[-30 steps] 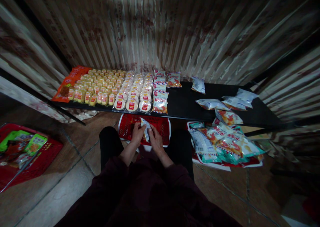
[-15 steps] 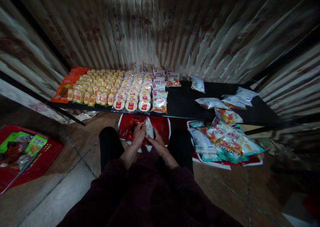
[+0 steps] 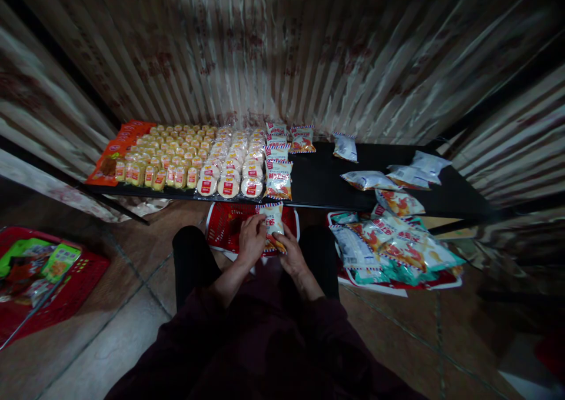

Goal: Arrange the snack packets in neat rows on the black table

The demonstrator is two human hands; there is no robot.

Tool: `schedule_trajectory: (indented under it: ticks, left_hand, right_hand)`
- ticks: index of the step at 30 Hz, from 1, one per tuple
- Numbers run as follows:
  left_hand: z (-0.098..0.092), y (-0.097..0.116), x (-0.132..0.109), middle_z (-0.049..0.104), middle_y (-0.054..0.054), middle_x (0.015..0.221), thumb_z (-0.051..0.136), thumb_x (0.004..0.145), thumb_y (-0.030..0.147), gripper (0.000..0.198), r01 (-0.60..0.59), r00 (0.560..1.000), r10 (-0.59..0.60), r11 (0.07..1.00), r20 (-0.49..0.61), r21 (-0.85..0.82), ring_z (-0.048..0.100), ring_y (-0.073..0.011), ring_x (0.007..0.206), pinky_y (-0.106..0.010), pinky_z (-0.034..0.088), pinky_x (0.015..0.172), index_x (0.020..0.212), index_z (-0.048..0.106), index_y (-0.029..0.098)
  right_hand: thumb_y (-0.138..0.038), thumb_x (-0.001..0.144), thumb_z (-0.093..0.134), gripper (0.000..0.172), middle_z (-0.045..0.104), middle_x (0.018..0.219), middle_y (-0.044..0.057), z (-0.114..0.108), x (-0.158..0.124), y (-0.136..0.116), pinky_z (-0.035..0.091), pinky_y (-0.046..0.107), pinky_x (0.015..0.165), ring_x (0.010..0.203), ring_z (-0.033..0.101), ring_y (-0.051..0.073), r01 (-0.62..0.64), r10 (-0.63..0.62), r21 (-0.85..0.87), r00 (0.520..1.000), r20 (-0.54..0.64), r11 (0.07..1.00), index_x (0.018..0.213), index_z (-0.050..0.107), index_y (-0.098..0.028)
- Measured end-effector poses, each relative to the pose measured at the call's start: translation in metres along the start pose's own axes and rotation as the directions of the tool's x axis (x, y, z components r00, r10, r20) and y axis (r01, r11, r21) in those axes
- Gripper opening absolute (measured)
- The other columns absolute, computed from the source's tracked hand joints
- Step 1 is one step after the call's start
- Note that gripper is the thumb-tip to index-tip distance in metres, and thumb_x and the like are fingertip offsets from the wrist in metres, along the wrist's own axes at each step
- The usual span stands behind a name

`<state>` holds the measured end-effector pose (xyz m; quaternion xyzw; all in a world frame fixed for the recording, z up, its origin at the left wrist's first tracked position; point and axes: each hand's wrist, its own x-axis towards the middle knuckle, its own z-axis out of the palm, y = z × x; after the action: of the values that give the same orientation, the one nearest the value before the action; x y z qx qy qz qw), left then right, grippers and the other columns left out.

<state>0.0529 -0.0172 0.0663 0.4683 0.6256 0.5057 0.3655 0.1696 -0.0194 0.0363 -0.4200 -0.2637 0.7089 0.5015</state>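
Both my hands hold one snack packet [image 3: 273, 220] face up over a red basket [image 3: 225, 226] on the floor between my knees. My left hand [image 3: 251, 239] grips the packet's left edge, fingers curled. My right hand [image 3: 292, 254] pinches its lower right corner. Just beyond, a low black table [image 3: 326, 182] carries a column of the same packets [image 3: 278, 176], rows of round white cakes [image 3: 232, 165] and rows of small yellow cakes [image 3: 170, 153].
Loose packets [image 3: 388, 179] lie on the table's right side. A heap of packets fills a red tray [image 3: 397, 250] on the floor at right. Another red basket [image 3: 39, 276] with green packs stands at far left. Striped curtain hangs behind.
The packet, first held edge-on low over the basket, has been turned face up and lifted toward the table's front edge. The view has shifted slightly.
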Motion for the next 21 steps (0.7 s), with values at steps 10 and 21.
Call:
schedule_trajectory:
  ticks: [10,21]
  left_hand:
    - [0.002,-0.013,-0.003,0.057,-0.009,0.119,0.059,0.073,0.016,0.041,-0.027,0.999,0.029,0.997,-0.032,0.078,0.051,-0.0245,0.115,-0.041,0.034,0.106,0.114,0.061,0.022]
    - [0.009,-0.017,-0.004,0.059,-0.01,0.12,0.06,0.077,0.023,0.043,0.085,0.996,-0.076,0.975,0.053,-0.204,0.058,-0.0213,0.105,-0.035,0.045,0.094,0.12,0.056,0.021]
  right_hand:
    - [-0.03,0.064,0.066,0.049,0.073,0.089,0.003,-0.009,0.003,0.002,0.055,0.033,0.071,0.08,0.069,0.021,-0.019,0.019,-0.001,0.996,-0.088,1.0,0.112,0.06,-0.024]
    - [-0.029,0.064,0.066,0.046,0.074,0.09,0.002,-0.014,0.006,-0.003,0.055,0.036,0.077,0.085,0.069,0.022,0.002,0.0,0.044,0.998,-0.061,0.999,0.11,0.062,-0.026]
